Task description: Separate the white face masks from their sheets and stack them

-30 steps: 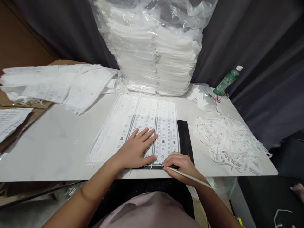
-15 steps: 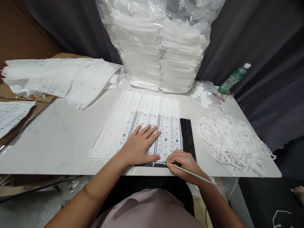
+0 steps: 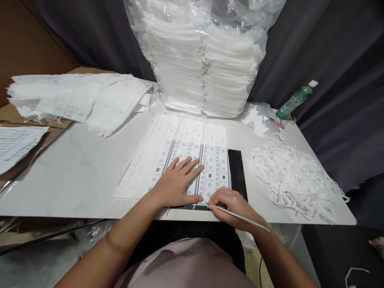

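Note:
A white die-cut sheet (image 3: pixel 186 144) printed with rows of small rings and squares lies flat in front of me, its right part over a black mat (image 3: pixel 238 172). My left hand (image 3: pixel 177 182) rests on the sheet's near end, fingers spread and flat. My right hand (image 3: pixel 232 204) is at the sheet's near right corner, fingers pinched round a thin white stick tool (image 3: pixel 240 217) whose tip touches the sheet's edge.
A tall bagged stack of white sheets (image 3: pixel 204 56) stands behind. A loose pile of sheets (image 3: pixel 78 100) lies at the left, more sheets (image 3: pixel 15 144) at the far left. A heap of white waste strips (image 3: pixel 294 180) lies right, with a green bottle (image 3: pixel 294 100) beyond.
The view has shifted slightly up and left. Both hands stay in the same places on the sheet.

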Demonstrator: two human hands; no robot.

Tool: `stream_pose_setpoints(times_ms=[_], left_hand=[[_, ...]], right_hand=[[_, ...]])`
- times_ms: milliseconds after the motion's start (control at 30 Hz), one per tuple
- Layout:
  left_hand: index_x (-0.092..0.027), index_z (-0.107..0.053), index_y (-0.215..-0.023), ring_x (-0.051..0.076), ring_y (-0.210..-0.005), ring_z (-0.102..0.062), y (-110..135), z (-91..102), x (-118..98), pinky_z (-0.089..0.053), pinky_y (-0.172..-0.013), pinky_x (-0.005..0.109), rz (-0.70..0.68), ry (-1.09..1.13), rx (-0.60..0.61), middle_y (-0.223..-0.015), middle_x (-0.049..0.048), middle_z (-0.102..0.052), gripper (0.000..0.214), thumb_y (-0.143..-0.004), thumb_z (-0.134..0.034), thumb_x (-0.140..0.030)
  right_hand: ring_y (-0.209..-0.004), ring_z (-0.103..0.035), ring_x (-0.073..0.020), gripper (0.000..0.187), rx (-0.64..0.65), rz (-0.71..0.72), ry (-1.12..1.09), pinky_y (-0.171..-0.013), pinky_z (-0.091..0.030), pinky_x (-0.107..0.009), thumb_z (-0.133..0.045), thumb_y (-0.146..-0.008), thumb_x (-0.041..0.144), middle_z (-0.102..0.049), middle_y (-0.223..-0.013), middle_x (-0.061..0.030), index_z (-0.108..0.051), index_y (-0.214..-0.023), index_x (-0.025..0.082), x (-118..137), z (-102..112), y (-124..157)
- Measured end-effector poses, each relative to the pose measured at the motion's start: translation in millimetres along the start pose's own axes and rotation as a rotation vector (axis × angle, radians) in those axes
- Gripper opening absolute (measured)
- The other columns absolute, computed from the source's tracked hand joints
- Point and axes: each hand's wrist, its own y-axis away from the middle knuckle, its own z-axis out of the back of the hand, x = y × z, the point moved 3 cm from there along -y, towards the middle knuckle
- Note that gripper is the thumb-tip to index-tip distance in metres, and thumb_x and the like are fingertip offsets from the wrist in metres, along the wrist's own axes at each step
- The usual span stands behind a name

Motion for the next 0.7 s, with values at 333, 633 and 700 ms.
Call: stream_pose_setpoints(times_ms=[333, 633, 700], left_hand=[[-0.023, -0.029, -0.148, 0.035, -0.142, -0.018, 1, -0.6, -2, -0.008, -0.114, 0.054, 0.016, -0.009, 0.033, -0.155, 0.0109, -0.023, 0.091, -0.077, -0.044, -0.077], [-0.022, -0.036, -0.144, 0.032, -0.141, -0.023, 18, 10.4, 6, -0.016, -0.114, 0.054, 0.02, 0.077, -0.054, -0.151, 0.0096, -0.033, 0.069, -0.089, -0.042, -0.063], [-0.024, -0.04, -0.142, 0.031, -0.141, -0.025, 31, 15.3, 13, -0.016, -0.114, 0.056, 0.071, 0.069, -0.076, -0.149, 0.0081, -0.038, 0.058, -0.092, -0.042, -0.055]], right_hand=[[-0.096, -0.067, -0.0241, 0.019, -0.205, 0.255, 0.449, -0.084, -0.055, -0.039, -0.043, -0.089, 0.007, -0.07, -0.102, -0.0142, -0.058, -0.095, 0.017, -10, -34, 22], [-0.096, -0.07, -0.0207, 0.009, -0.29, -0.043, -0.082, -0.084, -0.055, -0.034, -0.055, -0.09, 0.024, -0.073, -0.102, -0.0097, -0.06, -0.084, 0.02, -7, -10, 1], [-0.091, -0.07, -0.0194, 0.007, -0.208, -0.011, -0.125, -0.082, -0.054, -0.032, -0.057, -0.088, 0.023, -0.074, -0.097, -0.0075, -0.062, -0.083, 0.02, 0, -14, -9]])
